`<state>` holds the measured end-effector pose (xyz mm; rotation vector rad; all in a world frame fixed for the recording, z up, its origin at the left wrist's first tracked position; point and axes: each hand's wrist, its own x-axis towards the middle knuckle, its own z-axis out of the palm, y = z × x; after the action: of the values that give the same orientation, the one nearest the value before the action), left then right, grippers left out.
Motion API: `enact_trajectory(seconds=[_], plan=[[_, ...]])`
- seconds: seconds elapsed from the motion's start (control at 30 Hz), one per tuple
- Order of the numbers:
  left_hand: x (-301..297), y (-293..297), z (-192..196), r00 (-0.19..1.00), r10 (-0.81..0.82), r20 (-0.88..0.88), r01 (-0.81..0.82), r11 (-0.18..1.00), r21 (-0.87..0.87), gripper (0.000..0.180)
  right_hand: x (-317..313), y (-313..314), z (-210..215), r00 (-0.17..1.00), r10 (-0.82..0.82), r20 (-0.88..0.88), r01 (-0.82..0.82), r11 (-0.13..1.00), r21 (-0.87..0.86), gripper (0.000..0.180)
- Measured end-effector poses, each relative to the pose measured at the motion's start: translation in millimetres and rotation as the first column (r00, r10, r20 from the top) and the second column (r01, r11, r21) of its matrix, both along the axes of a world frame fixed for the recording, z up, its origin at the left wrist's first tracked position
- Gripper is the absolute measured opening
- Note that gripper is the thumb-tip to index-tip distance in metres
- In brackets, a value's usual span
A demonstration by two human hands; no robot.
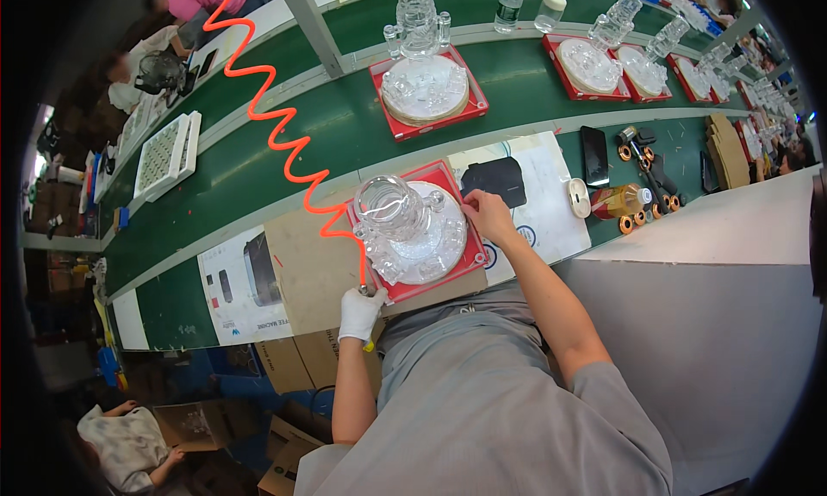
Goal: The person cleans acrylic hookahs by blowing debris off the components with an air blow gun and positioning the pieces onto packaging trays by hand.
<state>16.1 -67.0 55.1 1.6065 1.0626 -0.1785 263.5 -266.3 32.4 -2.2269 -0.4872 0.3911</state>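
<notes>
A: Nearest, the gloved left hand (360,313) is clenched round a small tool (365,291) on the orange coiled hose (276,125), at the red tray's (447,179) front edge.

B: And the right hand (484,216)?

A: Bare, fingers pressed on the tray's far right corner, holding nothing. The clear glass piece (398,216) stands on a round disc in that tray.

B: Risk?

A: I'd judge the springy hose could tug or knock the tall, smooth glass over. More glass pieces (422,31) ride the green belt (345,125) beyond.
</notes>
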Motion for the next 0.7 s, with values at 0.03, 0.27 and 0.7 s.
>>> enact_trajectory(seconds=[0.03,0.27,0.7], plan=[[-0.2,-0.2,0.1,1.0,0.003,0.001,-0.003,1.0,-0.002,0.022,0.0,2.7,4.5,1.0,0.001,-0.009,-0.001,0.999,-0.052,0.018],[-1.2,0.2,-1.7,1.0,0.004,0.015,-0.005,1.0,0.014,0.026,-12.9,-0.9,1.0,0.995,-0.02,0.1,0.025,0.999,-0.045,0.017],[-5.1,3.5,-15.4,0.999,-0.012,0.033,0.01,0.999,0.045,0.026,-34.7,-68.0,-17.8,0.998,-0.068,-0.015,0.067,0.997,-0.043,0.018]])
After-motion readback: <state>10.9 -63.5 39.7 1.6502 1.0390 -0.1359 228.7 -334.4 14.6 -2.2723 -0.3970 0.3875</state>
